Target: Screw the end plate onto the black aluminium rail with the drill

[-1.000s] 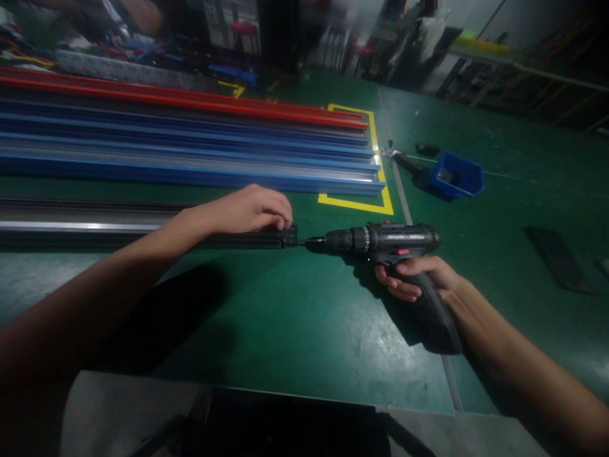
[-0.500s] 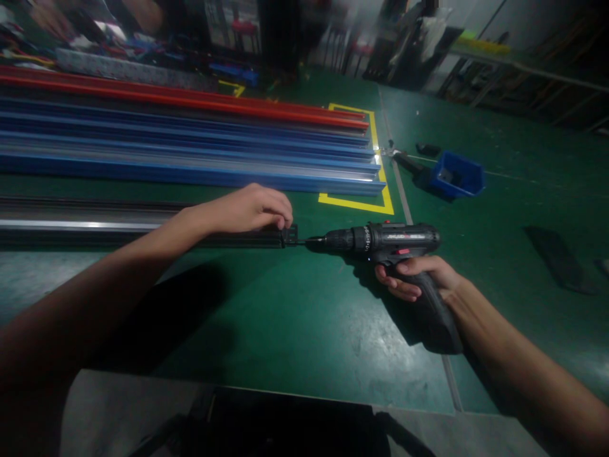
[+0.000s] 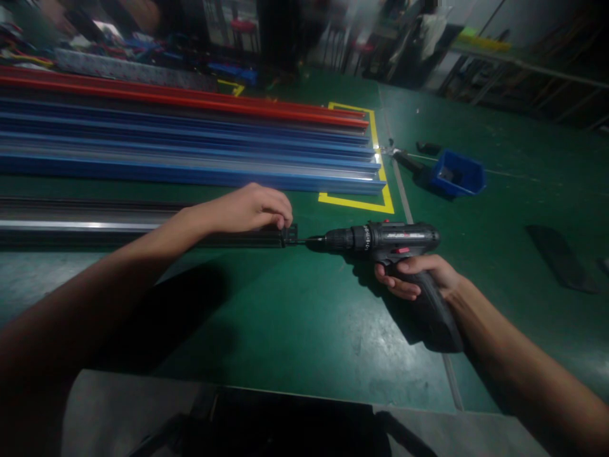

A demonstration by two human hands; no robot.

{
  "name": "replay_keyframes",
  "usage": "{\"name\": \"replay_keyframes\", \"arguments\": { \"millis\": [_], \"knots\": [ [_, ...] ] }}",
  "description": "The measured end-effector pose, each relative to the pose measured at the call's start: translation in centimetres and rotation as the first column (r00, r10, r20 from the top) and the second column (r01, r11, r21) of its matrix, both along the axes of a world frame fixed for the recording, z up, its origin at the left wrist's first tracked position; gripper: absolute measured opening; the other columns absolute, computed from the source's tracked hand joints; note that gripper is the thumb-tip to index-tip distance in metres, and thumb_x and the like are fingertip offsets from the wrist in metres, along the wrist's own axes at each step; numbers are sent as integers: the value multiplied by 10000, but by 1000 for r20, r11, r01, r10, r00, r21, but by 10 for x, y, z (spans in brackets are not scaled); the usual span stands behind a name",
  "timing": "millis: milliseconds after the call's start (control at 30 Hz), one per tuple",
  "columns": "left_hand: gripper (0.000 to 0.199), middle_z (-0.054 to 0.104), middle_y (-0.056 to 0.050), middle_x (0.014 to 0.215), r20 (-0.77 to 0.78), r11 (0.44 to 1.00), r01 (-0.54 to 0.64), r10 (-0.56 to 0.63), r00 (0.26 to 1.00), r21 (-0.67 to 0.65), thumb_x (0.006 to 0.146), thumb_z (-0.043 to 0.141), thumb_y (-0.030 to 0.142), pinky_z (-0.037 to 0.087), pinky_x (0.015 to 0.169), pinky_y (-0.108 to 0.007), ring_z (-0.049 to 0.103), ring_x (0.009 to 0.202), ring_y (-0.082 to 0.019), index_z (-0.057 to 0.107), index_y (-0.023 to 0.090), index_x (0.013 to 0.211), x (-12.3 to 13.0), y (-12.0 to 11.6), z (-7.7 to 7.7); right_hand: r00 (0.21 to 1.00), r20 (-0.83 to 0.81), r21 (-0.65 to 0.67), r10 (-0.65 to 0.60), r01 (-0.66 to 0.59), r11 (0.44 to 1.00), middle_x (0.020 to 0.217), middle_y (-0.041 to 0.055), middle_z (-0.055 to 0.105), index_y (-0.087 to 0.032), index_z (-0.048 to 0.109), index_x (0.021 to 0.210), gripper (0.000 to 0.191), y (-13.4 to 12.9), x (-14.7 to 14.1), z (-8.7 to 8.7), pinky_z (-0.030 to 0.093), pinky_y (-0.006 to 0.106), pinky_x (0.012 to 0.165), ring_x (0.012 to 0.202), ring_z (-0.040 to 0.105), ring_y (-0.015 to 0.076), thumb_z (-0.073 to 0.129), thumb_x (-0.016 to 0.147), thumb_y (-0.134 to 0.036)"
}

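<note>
My right hand [image 3: 419, 277] is wrapped round the grip of a black cordless drill [image 3: 404, 239], which points left. Its thin bit reaches a small black end piece [image 3: 290, 234] at the right end of a long black metal profile [image 3: 238, 240]. Bent over that end is my left hand [image 3: 259, 208], its fingers closed at the end piece. The fingertips partly cover the piece, so their exact hold is hidden. A screw at the bit's tip cannot be made out.
Behind lie several blue profiles [image 3: 285, 169] and a red profile [image 3: 238, 101], ending inside yellow tape [image 3: 356, 204]. Pliers [image 3: 404, 158] rest by a blue bin [image 3: 459, 174] at the right. A dark flat object [image 3: 559, 257] lies farther right. Another person's arm [image 3: 137, 16] shows at the back left.
Hardly anything differs. Both hands and the drill stay in place at the profile's end, while the drill's chuck collar looks slightly turned or blurred.
</note>
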State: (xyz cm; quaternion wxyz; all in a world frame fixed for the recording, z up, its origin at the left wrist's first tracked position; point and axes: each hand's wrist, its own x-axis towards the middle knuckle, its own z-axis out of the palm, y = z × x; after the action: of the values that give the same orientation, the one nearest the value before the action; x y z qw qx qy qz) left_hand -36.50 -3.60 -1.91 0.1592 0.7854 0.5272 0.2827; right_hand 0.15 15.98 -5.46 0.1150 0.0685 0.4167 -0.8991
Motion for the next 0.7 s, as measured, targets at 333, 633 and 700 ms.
{"name": "replay_keyframes", "arguments": {
  "millis": [333,633,700],
  "knots": [
    [193,796,-7,974,21,1000,-4,4,1000,-15,940,633,211,530,805,-229,723,850,-124,821,238,905,0,0,1,1000,5,1,-13,13,1000,917,104,678,-12,727,1138,293,-2,0,1,532,169,548,529,506,53,659,944,-221],
    [200,790,-4,959,16,999,-18,18,1000,-30,946,624,220,525,819,-242,715,838,-122,817,237,902,1,0,1,1000,19,-11,-2,2,1000,928,108,690,-3,750,1130,313,0,-1,2,546,173,554,539,541,50,696,924,-233],
    [200,790,-9,963,19,999,-16,17,1000,-30,950,623,226,527,823,-246,714,837,-124,817,237,904,0,0,0,1000,19,-12,-4,4,1000,927,107,693,-3,754,1134,312,-1,-1,3,548,174,558,540,546,49,693,923,-225]
  ]
}}
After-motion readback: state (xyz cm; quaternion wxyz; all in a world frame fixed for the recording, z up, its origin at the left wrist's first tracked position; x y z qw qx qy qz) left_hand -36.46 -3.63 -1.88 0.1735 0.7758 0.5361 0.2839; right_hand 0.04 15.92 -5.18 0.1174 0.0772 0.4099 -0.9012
